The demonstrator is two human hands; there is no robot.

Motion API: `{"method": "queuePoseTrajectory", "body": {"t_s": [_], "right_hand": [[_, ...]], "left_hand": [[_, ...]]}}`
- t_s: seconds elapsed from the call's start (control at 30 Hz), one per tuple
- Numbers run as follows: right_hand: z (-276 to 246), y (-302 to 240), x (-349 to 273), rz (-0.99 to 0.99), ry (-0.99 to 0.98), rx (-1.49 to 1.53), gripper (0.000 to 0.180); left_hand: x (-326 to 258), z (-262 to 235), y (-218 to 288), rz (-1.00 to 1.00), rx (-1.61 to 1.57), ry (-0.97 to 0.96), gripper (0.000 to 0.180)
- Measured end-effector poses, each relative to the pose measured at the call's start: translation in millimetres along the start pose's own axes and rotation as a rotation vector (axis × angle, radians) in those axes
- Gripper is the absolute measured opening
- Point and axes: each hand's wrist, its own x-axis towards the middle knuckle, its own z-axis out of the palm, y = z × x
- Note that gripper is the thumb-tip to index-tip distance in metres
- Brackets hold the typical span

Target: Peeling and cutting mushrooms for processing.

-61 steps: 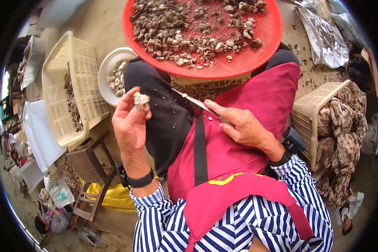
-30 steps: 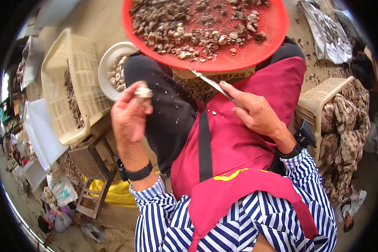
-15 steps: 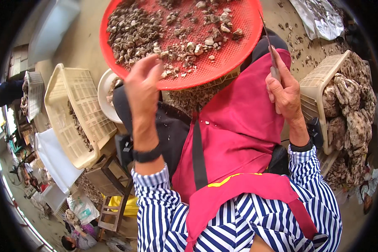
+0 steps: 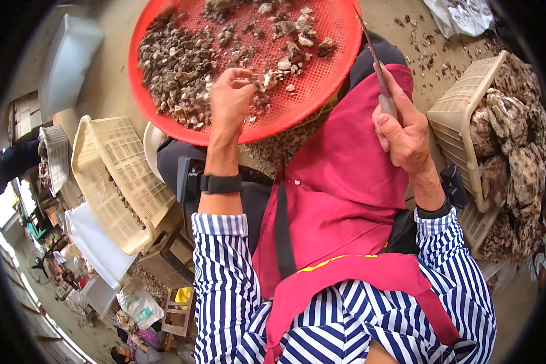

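Note:
A round red mesh tray (image 4: 330, 70) stands beyond my knees. Small grey-brown lumps (image 4: 173, 67) are heaped on its left side, with paler chunks scattered to the right. Over the tray's near middle, my left hand (image 4: 231, 100) has its fingers curled in among the pieces; whatever they pinch is hidden. My right hand (image 4: 404, 127), above my right thigh, grips a knife (image 4: 387, 102) by its grey handle. Its long, thin, dark blade points up and away, past the tray's right rim. A magenta apron (image 4: 345, 194) covers my lap.
At my right a cream plastic basket (image 4: 452, 106) holds big brown-and-white ragged clumps (image 4: 515, 148). A tilted cream crate (image 4: 118, 176) is at my left, near a wooden stool (image 4: 179, 312). Crumbs litter the floor beyond the basket. Another person (image 4: 140, 349) is at the lower left.
My left hand has moved from the tray's near rim farther in and rightward, its fingers curling down to the pieces. The knife stays in my right hand. The whole view has shifted slightly.

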Motion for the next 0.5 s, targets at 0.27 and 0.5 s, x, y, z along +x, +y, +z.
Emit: {"method": "queuePoseTrajectory", "body": {"t_s": [0.27,0.5], "right_hand": [[9.7,-0.6,2.6,-0.011,-0.044,-0.045,0.055],[5.8,-1.5,3.3,0.020,-0.083,-0.138,0.054]], "left_hand": [[-52.7,-25.1,-2.6,0.059,-1.002,-0.274,0.027],[-70.8,-17.1,5.5,0.077,-1.044,-0.287,0.021]]}}
